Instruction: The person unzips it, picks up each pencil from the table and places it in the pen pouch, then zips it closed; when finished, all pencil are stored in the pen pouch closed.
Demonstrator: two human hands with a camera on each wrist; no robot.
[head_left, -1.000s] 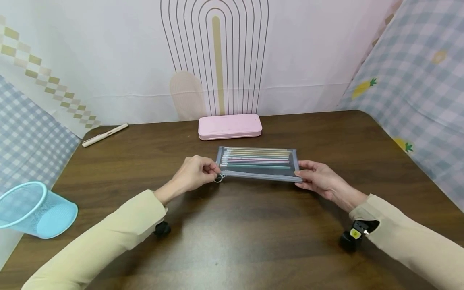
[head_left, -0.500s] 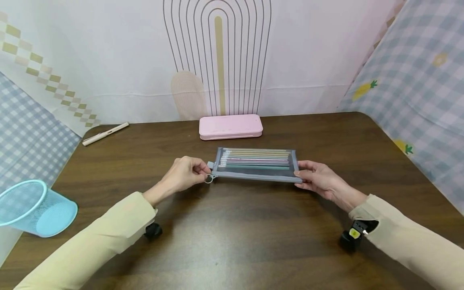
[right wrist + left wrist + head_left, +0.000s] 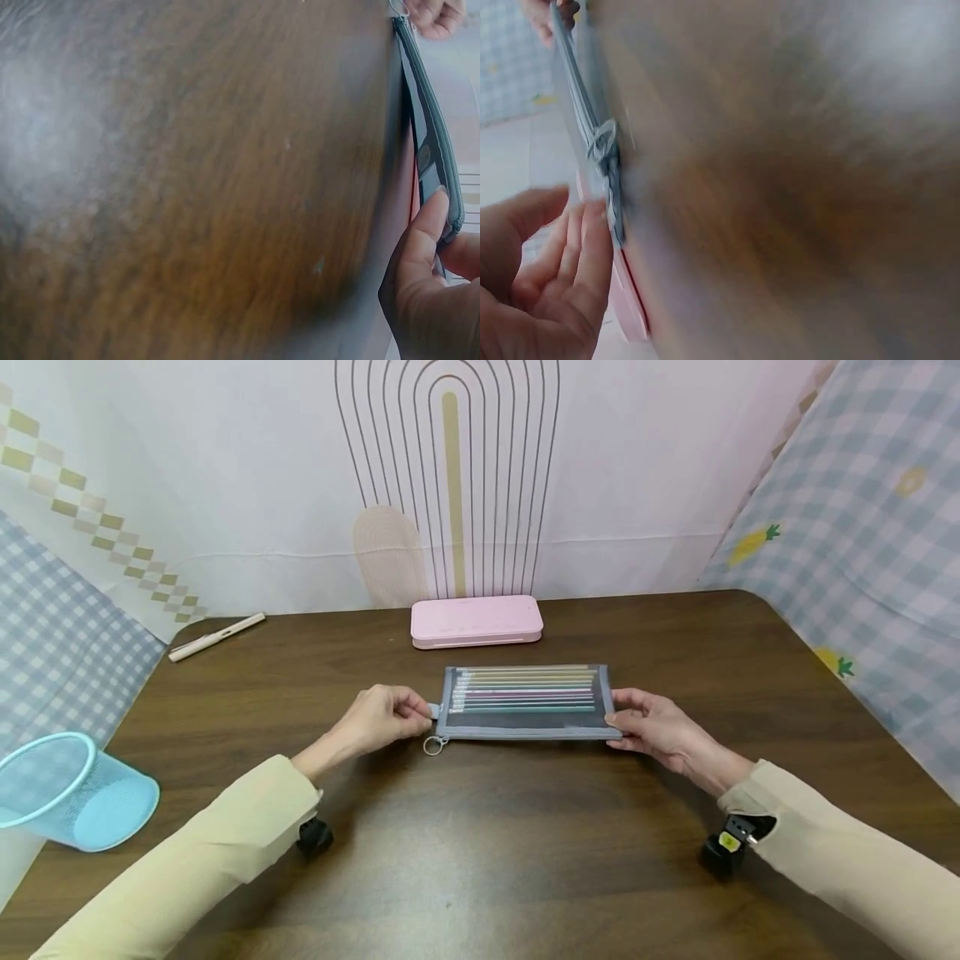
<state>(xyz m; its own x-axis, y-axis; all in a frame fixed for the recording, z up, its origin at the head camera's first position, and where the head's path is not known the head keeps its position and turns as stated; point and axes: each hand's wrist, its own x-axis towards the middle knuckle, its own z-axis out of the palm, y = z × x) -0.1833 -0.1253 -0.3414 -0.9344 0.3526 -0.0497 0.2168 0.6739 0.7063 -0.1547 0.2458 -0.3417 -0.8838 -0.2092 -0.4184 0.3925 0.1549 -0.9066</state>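
Note:
A clear zip pencil pouch [image 3: 525, 722] with grey edging and several coloured pencils [image 3: 528, 692] inside lies between my hands, just in front of the pink case. My right hand [image 3: 663, 727] grips its right front corner, thumb on top and fingers beneath. At the left edge, my left hand [image 3: 382, 718] is beside a small grey fabric tab [image 3: 435, 711]. The left wrist view shows a gap between that thumb and the fingers [image 3: 592, 247]; the fingertips are close to the tab, though contact is hard to tell. A zipper pull ring [image 3: 432, 745] hangs free at the left front corner.
Behind the pouch sits a pink case [image 3: 477, 620] by the wall cloth. A white pen [image 3: 217, 637] lies at the far left corner of the brown table [image 3: 480, 860]. A blue mesh bin [image 3: 82, 793] leans at the left edge.
My left hand moved left with the zipper pull ring, then let it go and shifted slightly up beside the tab. The pouch has shifted slightly left; my right hand keeps its corner.

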